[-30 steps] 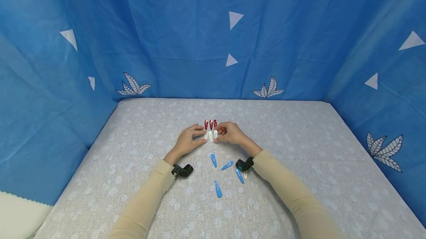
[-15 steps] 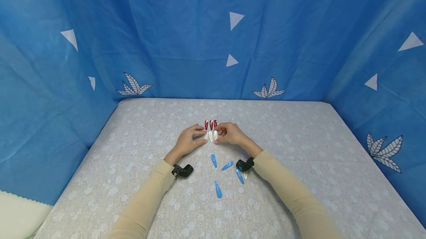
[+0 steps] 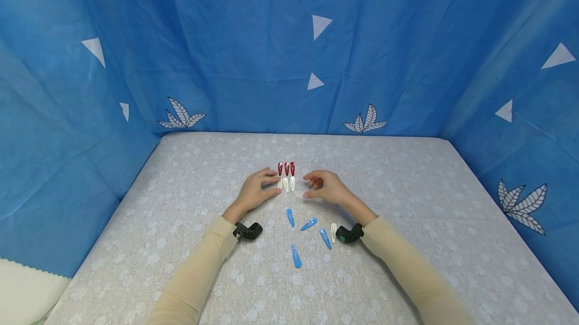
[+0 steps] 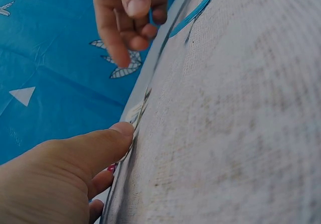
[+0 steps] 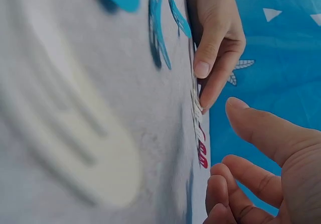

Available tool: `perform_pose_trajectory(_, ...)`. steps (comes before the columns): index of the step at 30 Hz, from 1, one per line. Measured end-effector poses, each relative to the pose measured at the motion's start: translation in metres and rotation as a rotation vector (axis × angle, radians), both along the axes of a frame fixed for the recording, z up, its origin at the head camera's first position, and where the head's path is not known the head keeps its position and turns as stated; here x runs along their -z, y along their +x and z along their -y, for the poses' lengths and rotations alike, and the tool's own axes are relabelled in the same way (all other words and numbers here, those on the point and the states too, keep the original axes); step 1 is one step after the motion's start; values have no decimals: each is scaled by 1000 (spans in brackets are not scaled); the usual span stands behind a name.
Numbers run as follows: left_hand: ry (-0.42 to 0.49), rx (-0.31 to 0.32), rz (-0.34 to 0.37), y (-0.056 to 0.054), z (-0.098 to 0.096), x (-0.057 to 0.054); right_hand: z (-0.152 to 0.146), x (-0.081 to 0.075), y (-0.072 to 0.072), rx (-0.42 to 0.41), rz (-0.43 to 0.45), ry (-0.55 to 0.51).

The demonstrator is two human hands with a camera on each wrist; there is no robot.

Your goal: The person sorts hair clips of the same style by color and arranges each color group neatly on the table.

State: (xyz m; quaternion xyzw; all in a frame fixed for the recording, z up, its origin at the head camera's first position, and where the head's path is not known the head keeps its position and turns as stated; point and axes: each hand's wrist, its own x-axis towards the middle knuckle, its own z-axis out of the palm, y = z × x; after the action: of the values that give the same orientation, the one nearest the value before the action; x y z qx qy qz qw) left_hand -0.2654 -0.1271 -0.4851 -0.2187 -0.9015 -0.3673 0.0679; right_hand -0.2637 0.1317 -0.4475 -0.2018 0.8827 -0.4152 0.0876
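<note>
Three red hair clips (image 3: 286,169) lie in a row on the table, with a row of white hair clips (image 3: 292,184) just below them. My left hand (image 3: 258,190) is at the left end of the white row, thumb and forefinger pinching the leftmost white hair clip (image 3: 279,184) at its two ends; the fingers partly cover it. To the right of both rows, my right hand (image 3: 327,187) is held apart from the clips with loosely bent fingers and nothing in it. In the right wrist view, a gap shows between its thumb and fingers.
Several blue hair clips (image 3: 309,224) lie scattered nearer the front. One more white hair clip (image 3: 333,233) lies beside them, close to the right wrist camera (image 3: 350,234). A blue curtain (image 3: 280,53) surrounds the back and sides of the table (image 3: 181,214).
My right hand has let go of the rightmost white hair clip and moved right, away from the row. That clip now lies fully visible under a red one. My left hand has stayed put.
</note>
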Motion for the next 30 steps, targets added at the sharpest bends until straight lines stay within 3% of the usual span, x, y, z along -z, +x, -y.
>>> perform_pose_trajectory(9, -1, 10, -9, 0, 1, 1, -33, -1, 39, 0, -52, -24)
perform_pose_trajectory(20, 12, 12, 4, -1, 1, 1, -63, 3, 83, -5, -46, 4)
perform_pose_trajectory(25, 8, 12, 12, 0, 1, -1, -67, 6, 96, -31, -39, 6)
perform_pose_trajectory(30, 10, 11, 10, 1, 2, -1, -66, 9, 100, -23, -35, 12)
